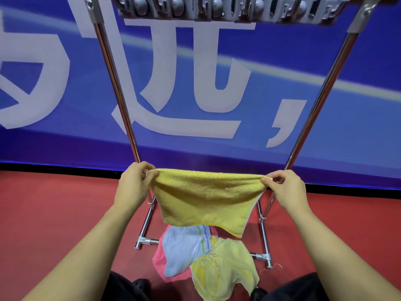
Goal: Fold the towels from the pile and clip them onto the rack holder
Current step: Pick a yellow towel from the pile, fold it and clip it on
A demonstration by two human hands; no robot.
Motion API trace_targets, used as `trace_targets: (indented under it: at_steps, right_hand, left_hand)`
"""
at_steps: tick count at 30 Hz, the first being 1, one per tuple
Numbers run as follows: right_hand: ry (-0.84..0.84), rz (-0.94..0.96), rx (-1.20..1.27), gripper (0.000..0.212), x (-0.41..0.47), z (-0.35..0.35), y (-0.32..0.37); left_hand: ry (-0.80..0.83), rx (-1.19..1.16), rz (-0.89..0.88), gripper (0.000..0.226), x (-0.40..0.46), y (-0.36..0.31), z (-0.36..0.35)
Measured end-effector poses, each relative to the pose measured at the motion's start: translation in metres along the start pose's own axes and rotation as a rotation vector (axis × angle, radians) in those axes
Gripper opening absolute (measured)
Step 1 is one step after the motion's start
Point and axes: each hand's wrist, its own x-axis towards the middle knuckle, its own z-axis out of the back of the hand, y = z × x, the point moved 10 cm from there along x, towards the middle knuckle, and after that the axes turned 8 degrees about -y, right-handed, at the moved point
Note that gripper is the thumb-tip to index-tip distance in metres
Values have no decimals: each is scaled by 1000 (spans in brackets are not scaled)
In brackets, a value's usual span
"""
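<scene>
Head view, left to right: left hand (135, 184) pinched shut on the left top corner of a yellow towel (206, 198), thumb and fingers hiding that corner; towel stretched flat between both hands, hanging doubled, lower right corner drooping lowest; right hand (286, 190) pinched on the right top corner, fingertips (265, 180) covering the hem. Behind the towel, chrome rack (117, 83) with two slanted uprights, lower joints partly masked by cloth and wrists; clip holder (227, 7) along the top edge, cut off by the frame, clips blurred and hard to count. Below, pile (204, 257) on red floor (54, 213): pink piece mostly buried, pale blue striped one over it, pale yellow one rightmost. Blue banner (260, 127) with white characters behind. Dark trousers and shoes cropped at bottom
</scene>
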Motion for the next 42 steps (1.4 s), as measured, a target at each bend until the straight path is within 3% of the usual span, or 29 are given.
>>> trace_targets:
  at_steps: [5, 12, 16, 20, 25, 33, 39, 42]
  right_hand:
    - [167, -191, 315, 13, -5, -16, -12]
    - [172, -328, 550, 23, -6, -21, -20]
    - [146, -374, 609, 17, -6, -23, -27]
    - [175, -430, 680, 12, -9, -28, -25]
    - [173, -433, 752, 20, -8, -29, -22]
    - [132, -481, 878, 24, -9, -30, -20]
    - [118, -494, 566, 20, -14, -38, -36]
    - [144, -624, 586, 20, -26, -51, -39]
  left_hand:
    - [74, -151, 67, 11, 3, 15, -9]
    - [24, -545, 356, 22, 2, 42, -8]
    - [11, -677, 441, 18, -3, 43, -10]
    - [33, -722, 421, 6, -3, 39, -13]
    - [5, -748, 381, 10, -2, 30, -11]
    - [-58, -610, 358, 7, 2, 38, -7]
    - [11, -623, 516, 8, -8, 61, -31]
    - [13, -665, 677, 11, -20, 72, -43]
